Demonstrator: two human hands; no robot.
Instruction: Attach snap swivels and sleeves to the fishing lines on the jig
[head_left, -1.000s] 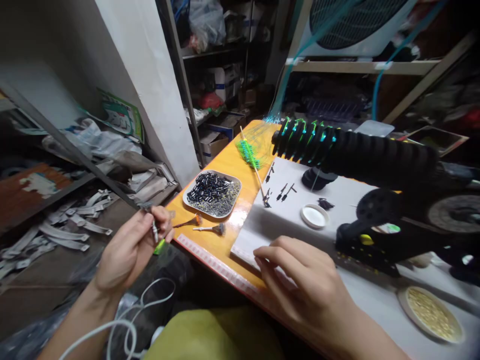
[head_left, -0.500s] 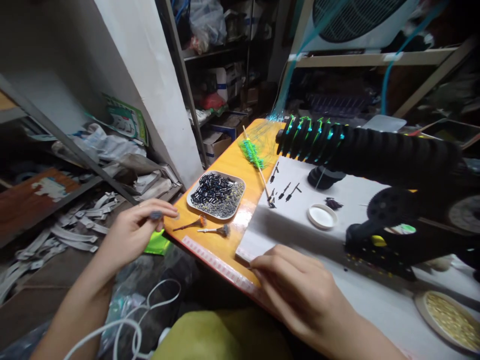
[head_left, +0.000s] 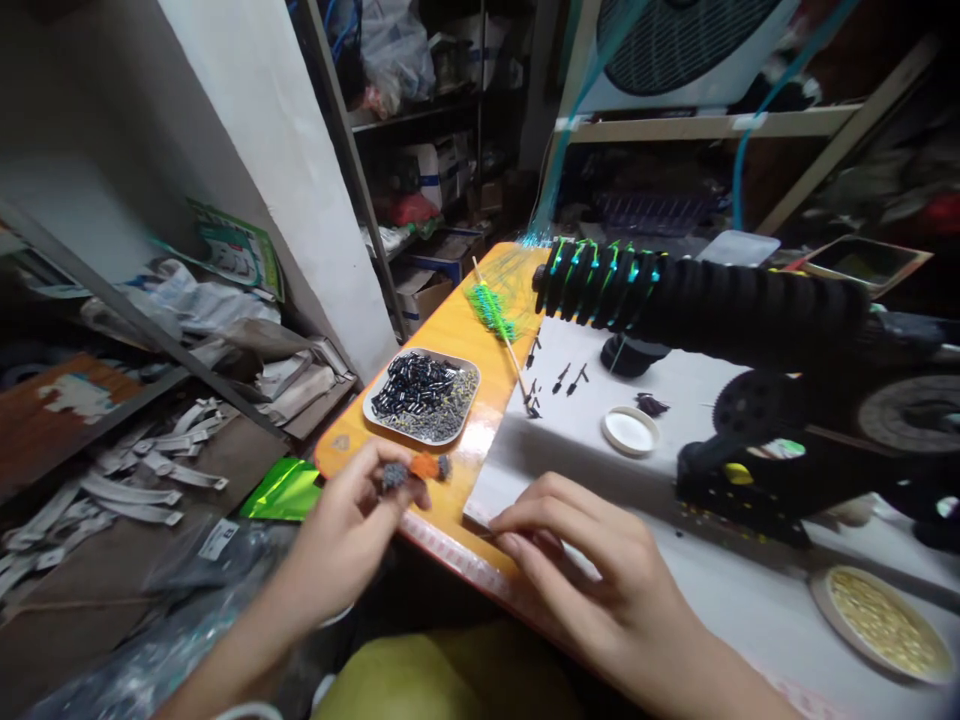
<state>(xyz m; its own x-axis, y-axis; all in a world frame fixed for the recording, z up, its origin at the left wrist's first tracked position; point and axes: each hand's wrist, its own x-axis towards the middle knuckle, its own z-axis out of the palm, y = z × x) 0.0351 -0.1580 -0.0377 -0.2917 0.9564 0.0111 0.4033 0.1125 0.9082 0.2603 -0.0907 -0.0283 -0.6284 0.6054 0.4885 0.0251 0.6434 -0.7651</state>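
Note:
My left hand (head_left: 356, 520) is closed around a small grey tuft (head_left: 392, 478) at the near table corner. At its fingertips are an orange tuft (head_left: 424, 466) and a second grey tuft (head_left: 444, 466); their sticks are hidden by the fingers, so I cannot tell whether these are gripped too. My right hand (head_left: 585, 560) is low over the edge of the white sheet (head_left: 517, 480), thumb and fingers pinched together. What lies in that pinch is too small to make out. Just beyond the left hand stands a pale tray (head_left: 367, 408) of black tubes and small grey bits.
A stick with green bristles (head_left: 491, 308) lies on the orange table (head_left: 435, 325). A black ribbed roller machine (head_left: 697, 300) reaches over the sheet. Nearby are a white lid (head_left: 630, 430), a dark tuft (head_left: 651, 404), small black pieces (head_left: 577, 378) and a dish of golden bits (head_left: 825, 610).
My left hand has moved right and forward onto the table, over the two tufted sticks that lay there. Its fingers have curled in. My right hand keeps its pinch; the view has shifted slightly.

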